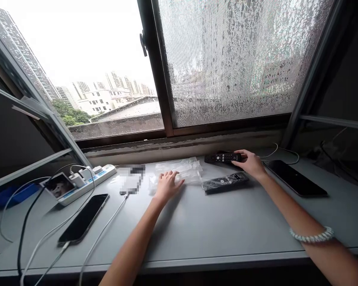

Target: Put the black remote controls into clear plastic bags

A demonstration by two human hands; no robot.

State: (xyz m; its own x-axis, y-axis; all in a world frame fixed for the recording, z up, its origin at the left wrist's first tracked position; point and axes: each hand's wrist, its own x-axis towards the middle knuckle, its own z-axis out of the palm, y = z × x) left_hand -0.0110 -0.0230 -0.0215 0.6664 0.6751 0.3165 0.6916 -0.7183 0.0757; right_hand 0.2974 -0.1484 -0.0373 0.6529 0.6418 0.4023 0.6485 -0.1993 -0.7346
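At the back of the desk, a black remote control with several buttons is held by its right end in my right hand, thumb and fingers closed on it. A dark object, mostly hidden, shows behind that remote. Nearer to me lies a second black remote control in a clear plastic sleeve. My left hand reaches over crumpled clear plastic bags. Its fingers are apart and rest at the near edge of the bags; nothing is gripped in it.
On the grey desk, a black phone lies at left with a white cable. Behind it stands a white power strip with chargers. A blurred-out device lies near the bags. A dark tablet-like slab is at right, below the window.
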